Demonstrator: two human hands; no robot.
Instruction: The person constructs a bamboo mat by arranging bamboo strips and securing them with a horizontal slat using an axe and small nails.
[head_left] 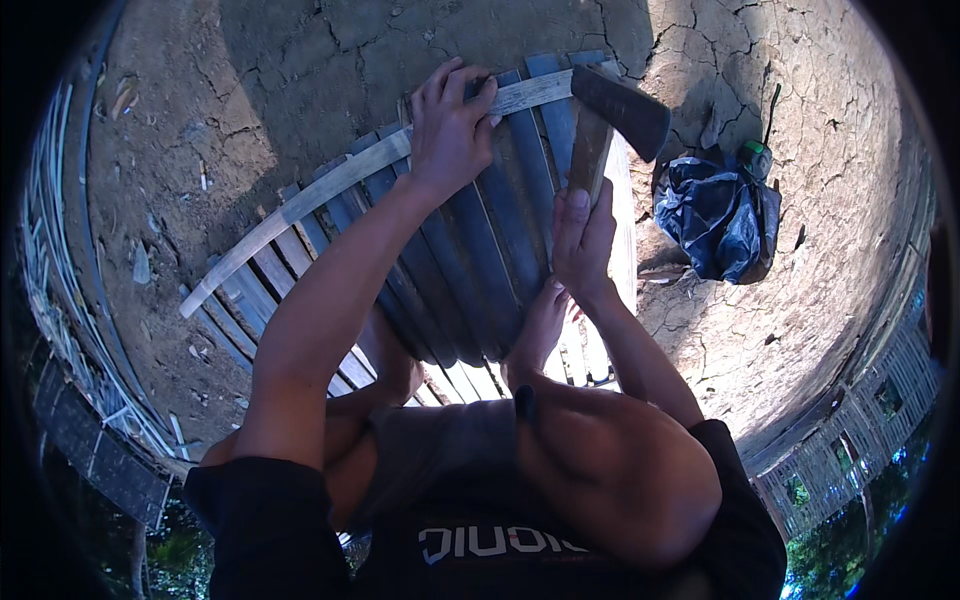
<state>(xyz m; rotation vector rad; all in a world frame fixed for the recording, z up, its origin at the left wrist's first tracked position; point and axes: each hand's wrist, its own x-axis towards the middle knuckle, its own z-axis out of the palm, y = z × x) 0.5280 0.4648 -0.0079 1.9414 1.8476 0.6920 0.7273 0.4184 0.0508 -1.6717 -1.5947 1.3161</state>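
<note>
A slatted panel [465,230] of dark, narrow strips lies on the ground under me, with a pale crosspiece [340,178] running over its far ends. My left hand [450,130] is at the crosspiece, fingers bent over the panel's far edge and closed around the strip ends there. What lies under the palm is hidden. In my right hand [585,240] is a hatchet [592,150], gripped by its wooden handle. Its dark metal head is up, over the right end of the crosspiece, blade to the right. My bare feet [540,325] rest on the near part of the panel.
A crumpled black plastic bag [715,215] lies on the cracked earth to the right, a green-and-black round thing [755,158] beside it. Long thin poles [65,270] run along the left. A slatted bamboo fence [860,430] stands at lower right.
</note>
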